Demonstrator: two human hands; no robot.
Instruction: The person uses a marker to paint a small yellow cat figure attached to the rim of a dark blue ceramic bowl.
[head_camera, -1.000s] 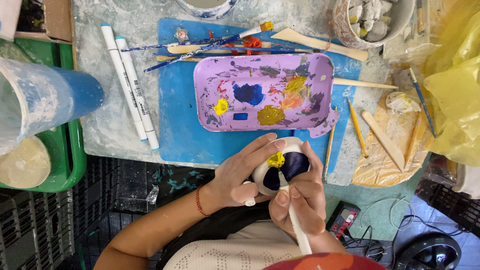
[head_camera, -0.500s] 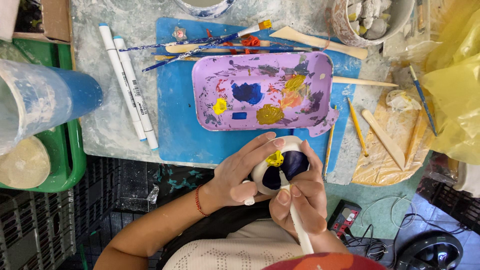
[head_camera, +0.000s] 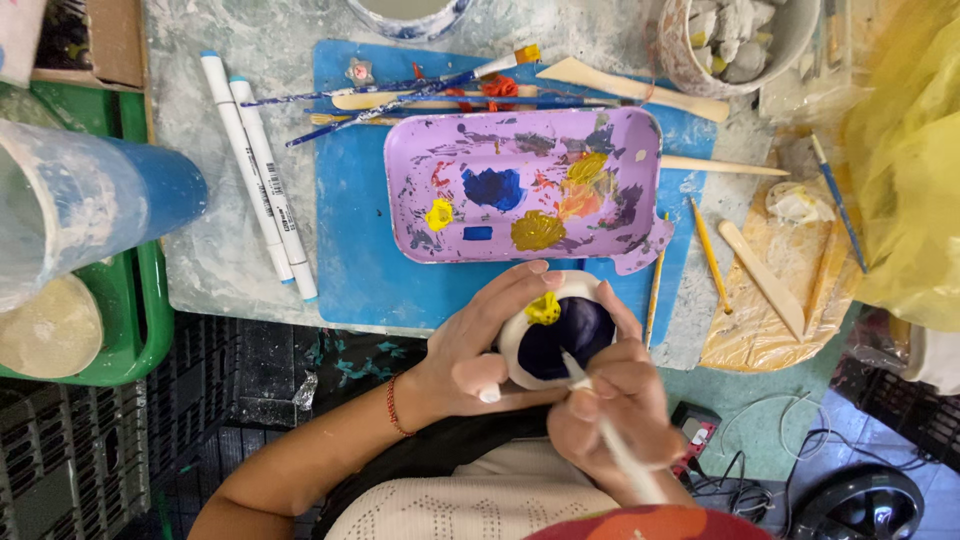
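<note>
Far left: blue cup lying on its side over a green tray. Next, two white markers side by side on the paint-stained table. Blue mat holds a purple palette tray with blobs of blue, yellow, orange and ochre paint; loose brushes lie above it. Below the mat, left hand cups a small round clay piece, white rim, dark blue inside, yellow dab on top; fingers curled around it, thumb on the upper rim. Right hand pinches a white-handled paintbrush, fingers narrow, tip on the blue area. Right: wooden modelling tools on a tan sheet, yellow plastic bag at the edge.
</note>
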